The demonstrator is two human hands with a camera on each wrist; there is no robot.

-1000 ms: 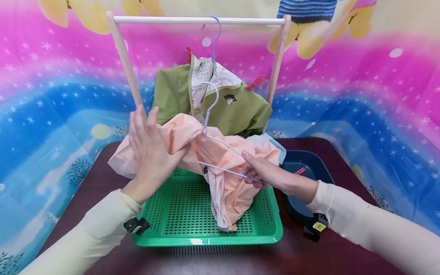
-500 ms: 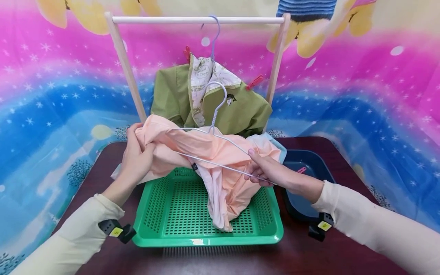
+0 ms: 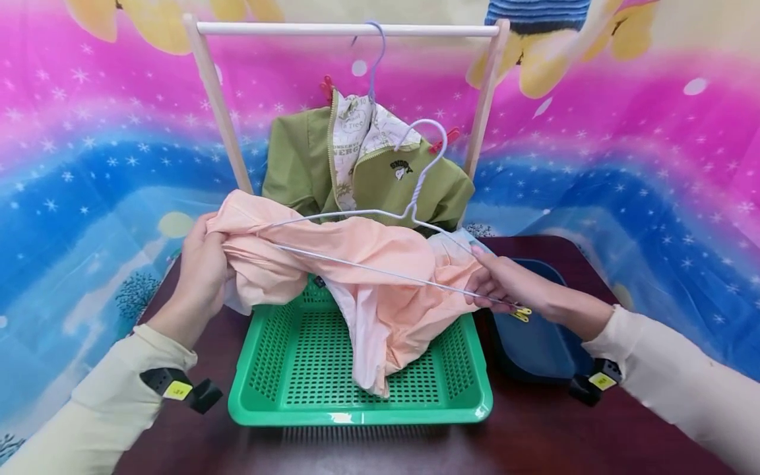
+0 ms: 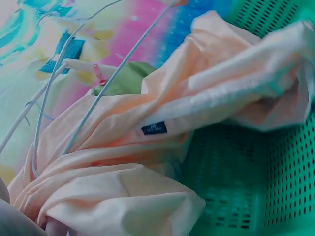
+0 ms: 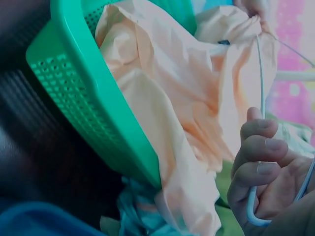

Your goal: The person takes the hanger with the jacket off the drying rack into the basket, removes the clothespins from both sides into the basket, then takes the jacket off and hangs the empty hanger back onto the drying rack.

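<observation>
A peach jacket (image 3: 386,254) with a pale lining is stretched above the green basket, its lower part hanging into it. My left hand (image 3: 198,274) grips the bunched fabric at the jacket's left end. A thin lilac wire hanger (image 3: 420,181) crosses the jacket with its hook upward; its left end disappears into the cloth near that hand. My right hand (image 3: 513,280) holds the hanger's right end, and in the right wrist view its fingers (image 5: 263,147) curl round the wire. A dark label (image 4: 154,128) shows on the jacket in the left wrist view.
Below the jacket, a green perforated basket (image 3: 356,417) sits on a dark table. Behind, a green jacket (image 3: 297,155) with red clothespins (image 3: 326,87) hangs from a wooden rack (image 3: 279,30). A navy basin (image 3: 537,349) stands right, with yellow clips (image 3: 522,315) showing beside my right hand.
My left hand went from spread over the cloth to gripping it, then moved left. The hanger and right hand shifted right, and more of the hanger's left part now shows.
</observation>
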